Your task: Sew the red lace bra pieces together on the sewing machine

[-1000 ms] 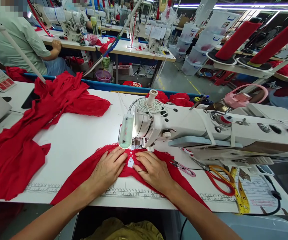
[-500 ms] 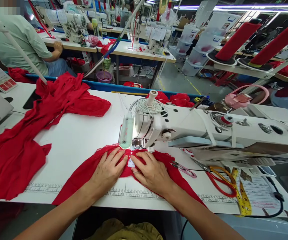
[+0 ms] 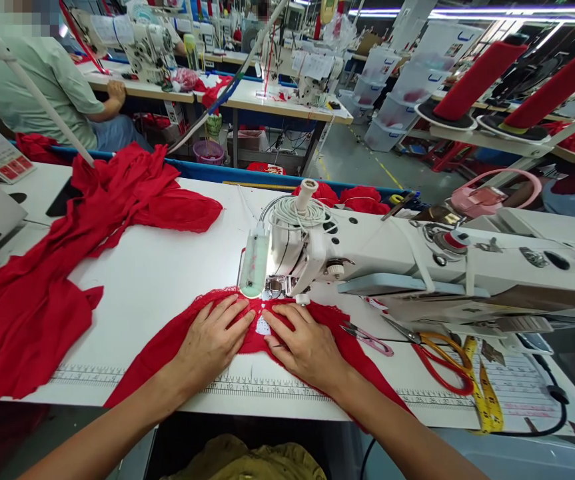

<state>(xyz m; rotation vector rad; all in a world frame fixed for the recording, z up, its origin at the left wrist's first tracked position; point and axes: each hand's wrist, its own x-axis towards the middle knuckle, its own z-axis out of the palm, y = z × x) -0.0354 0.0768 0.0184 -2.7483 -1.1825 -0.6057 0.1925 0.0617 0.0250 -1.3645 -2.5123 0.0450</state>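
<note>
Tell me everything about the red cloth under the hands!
The red cloth looks thin, with a lacy-looking far edge and a pale shape in its middle; patch or gap, I can't tell. It lies spread on the white table, both sides sloping toward the near edge. The left hand and right hand rest on it, by the sewing machine.

- Matt, softly creased cloth is seen in the red, lace-edged fabric piece [image 3: 253, 342].
- A smooth, faintly glossy finish is shown by the flat white table [image 3: 162, 267].
- The long white sewing machine [image 3: 382, 247] is cased in a smooth, glossy shell.
- Shiny metal blades are joined to plastic-looking handles on the orange-and-red scissors [image 3: 418, 339].
- Smooth, translucent plastic is seen in the stacked clear boxes [image 3: 417, 85].
</note>
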